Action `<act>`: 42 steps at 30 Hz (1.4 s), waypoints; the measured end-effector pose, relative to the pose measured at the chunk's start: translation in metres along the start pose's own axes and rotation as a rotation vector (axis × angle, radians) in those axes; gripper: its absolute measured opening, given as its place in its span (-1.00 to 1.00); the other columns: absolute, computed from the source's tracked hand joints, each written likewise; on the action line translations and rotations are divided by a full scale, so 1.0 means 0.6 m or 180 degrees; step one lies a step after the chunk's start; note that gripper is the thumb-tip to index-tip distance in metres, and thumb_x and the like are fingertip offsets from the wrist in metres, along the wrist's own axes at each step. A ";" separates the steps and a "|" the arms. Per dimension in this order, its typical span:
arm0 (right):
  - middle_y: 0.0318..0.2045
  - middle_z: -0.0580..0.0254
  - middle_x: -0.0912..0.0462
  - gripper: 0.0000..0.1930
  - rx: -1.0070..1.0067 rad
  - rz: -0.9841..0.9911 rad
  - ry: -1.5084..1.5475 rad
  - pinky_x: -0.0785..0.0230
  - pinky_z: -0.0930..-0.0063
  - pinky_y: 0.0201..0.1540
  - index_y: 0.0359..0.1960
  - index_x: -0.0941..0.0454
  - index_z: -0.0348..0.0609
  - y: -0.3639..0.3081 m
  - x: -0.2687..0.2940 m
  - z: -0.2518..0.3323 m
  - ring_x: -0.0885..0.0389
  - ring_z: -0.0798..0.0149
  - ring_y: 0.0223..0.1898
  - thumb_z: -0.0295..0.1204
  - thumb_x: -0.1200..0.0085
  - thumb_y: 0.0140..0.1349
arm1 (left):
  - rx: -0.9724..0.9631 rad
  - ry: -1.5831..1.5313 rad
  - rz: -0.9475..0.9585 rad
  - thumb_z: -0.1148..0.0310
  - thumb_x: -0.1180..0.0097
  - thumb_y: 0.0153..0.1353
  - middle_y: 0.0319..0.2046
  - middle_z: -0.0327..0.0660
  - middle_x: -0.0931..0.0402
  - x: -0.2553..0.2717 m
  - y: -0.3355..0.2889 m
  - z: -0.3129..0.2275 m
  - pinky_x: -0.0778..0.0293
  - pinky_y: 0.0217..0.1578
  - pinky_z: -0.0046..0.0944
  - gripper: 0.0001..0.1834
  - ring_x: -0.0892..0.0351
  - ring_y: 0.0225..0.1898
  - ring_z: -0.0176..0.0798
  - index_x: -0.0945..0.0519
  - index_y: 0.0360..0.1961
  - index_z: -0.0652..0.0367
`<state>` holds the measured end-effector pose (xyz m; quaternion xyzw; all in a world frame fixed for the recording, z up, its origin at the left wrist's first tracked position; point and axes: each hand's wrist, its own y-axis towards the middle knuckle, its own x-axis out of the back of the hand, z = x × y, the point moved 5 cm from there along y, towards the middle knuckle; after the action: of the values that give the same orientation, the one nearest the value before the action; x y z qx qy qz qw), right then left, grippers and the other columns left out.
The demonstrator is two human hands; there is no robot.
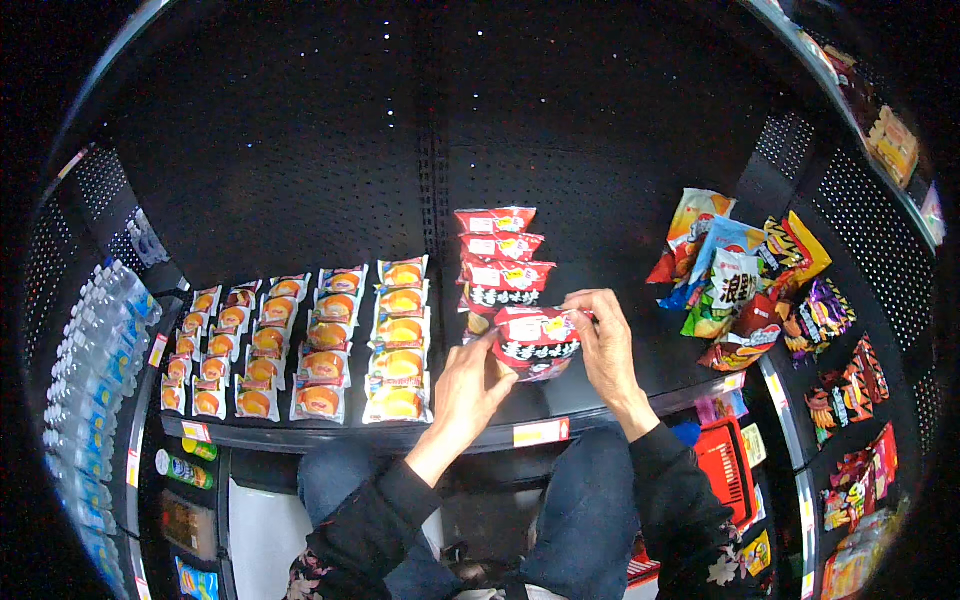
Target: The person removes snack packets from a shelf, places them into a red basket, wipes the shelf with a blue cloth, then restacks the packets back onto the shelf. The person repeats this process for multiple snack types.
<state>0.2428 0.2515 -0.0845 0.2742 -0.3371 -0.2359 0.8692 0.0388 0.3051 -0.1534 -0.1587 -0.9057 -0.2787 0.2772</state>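
Between my two hands, over the front part of a black shelf, is a red snack bag [538, 338] with white and dark print. My left hand [466, 388] grips its lower left side, thumb and fingers closed on the edge. At its upper right corner my right hand [606, 342] pinches the bag. Behind it, a row of matching red bags [505, 247] stands one behind another on the shelf. To the left of my hands, packaged round buns [399, 330] stand in several neat rows.
A loose heap of mixed snack bags [728, 285] lies to the right on the shelf [470, 437]. Bottles [95, 370] line the far left. More snack packets [848, 400] hang or lie at the far right. A red basket [722, 470] is below the shelf edge, right of my legs.
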 end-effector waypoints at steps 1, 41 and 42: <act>-0.06 0.11 -0.65 -0.91 0.0035 0.0010 0.0042 -0.48 0.36 0.08 -0.13 -0.60 -0.23 0.005 -0.011 -0.003 -0.65 0.18 0.02 -0.65 -0.16 0.40 | 0.0063 0.0043 -0.0014 0.31 -0.48 0.17 0.16 0.02 -0.62 0.000 0.003 0.008 -0.52 0.20 0.03 -0.33 -0.55 0.20 0.12 -0.53 0.29 0.26; -0.04 0.17 -0.74 -0.50 -0.1477 0.1081 0.0927 -0.56 0.40 0.00 0.18 -0.55 -0.35 -0.047 -0.090 -0.113 -0.67 0.40 -0.07 -0.08 -0.15 0.56 | 0.0611 -0.0133 -0.0229 0.22 -0.23 0.44 -0.02 0.11 -0.62 -0.021 0.008 0.070 -0.56 0.06 0.05 -0.55 -0.65 0.04 0.14 -0.58 0.18 0.34; -0.04 0.17 -0.74 -0.50 -0.1461 0.1085 0.0921 -0.56 0.40 0.00 0.18 -0.55 -0.35 -0.047 -0.089 -0.115 -0.67 0.40 -0.07 -0.08 -0.14 0.56 | 0.0616 -0.0176 -0.0219 0.22 -0.23 0.44 -0.02 0.11 -0.62 -0.022 0.007 0.071 -0.56 0.05 0.05 -0.56 -0.65 0.04 0.13 -0.58 0.18 0.34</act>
<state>0.2501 0.2843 -0.1697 0.0412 -0.1890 -0.1153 0.9743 0.0335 0.3321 -0.1890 -0.1076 -0.9406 -0.1949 0.2564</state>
